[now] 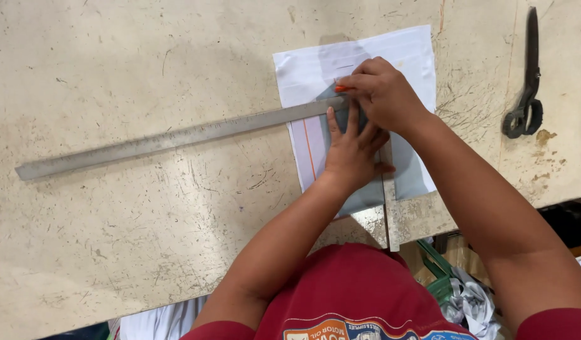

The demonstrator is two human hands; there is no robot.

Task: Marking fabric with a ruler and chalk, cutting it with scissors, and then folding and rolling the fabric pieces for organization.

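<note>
The left hand is laid flat, fingers spread, on the steel square and the grey piece beneath, at the table's near edge. The right hand is curled just beyond — an orange pencil pinched against the blade. White paper lies under both; black shears rest far right on the worn table.
</note>
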